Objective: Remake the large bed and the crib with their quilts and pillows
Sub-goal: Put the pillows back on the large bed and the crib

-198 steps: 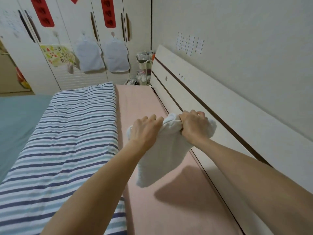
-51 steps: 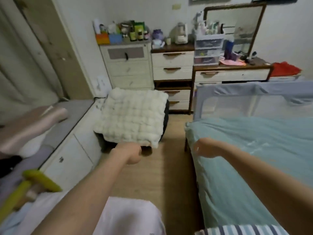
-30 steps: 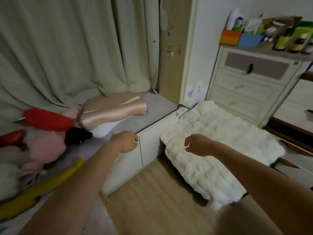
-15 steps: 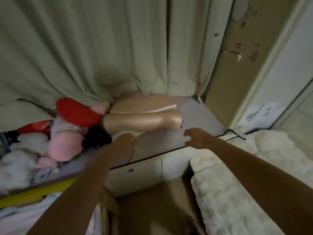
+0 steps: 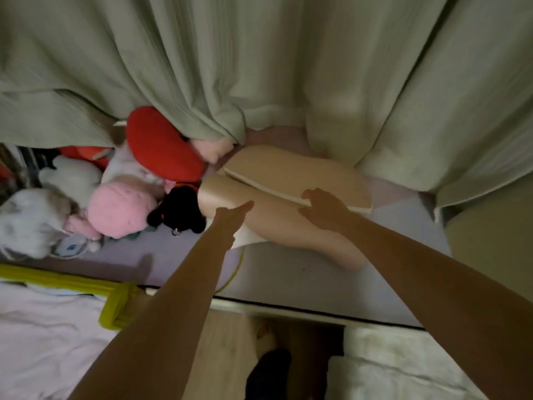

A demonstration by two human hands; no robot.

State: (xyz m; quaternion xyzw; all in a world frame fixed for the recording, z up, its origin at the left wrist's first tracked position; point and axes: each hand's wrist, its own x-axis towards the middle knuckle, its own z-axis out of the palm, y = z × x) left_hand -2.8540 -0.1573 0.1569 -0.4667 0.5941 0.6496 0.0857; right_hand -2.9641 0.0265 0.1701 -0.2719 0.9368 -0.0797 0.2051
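Observation:
Two tan satin pillows lie stacked on a grey window bench (image 5: 302,272) under green curtains. The lower pillow (image 5: 277,226) faces me; the upper pillow (image 5: 317,171) sits behind it, with a pale seam between them. My left hand (image 5: 233,215) reaches with straight fingers to the lower pillow's left end. My right hand (image 5: 326,209) lies spread on top of the lower pillow, fingertips at the seam. Neither hand grips anything.
Plush toys crowd the bench's left: a red cushion (image 5: 161,148), a pink toy (image 5: 121,209), a black toy (image 5: 178,215), white toys (image 5: 31,223). A yellow rail (image 5: 66,281) edges pink bedding at lower left. A white fluffy blanket (image 5: 403,368) lies lower right.
I have moved closer to the bench. Both hands have reached forward from the bench's edge onto the tan pillows, with the fingers now spread out.

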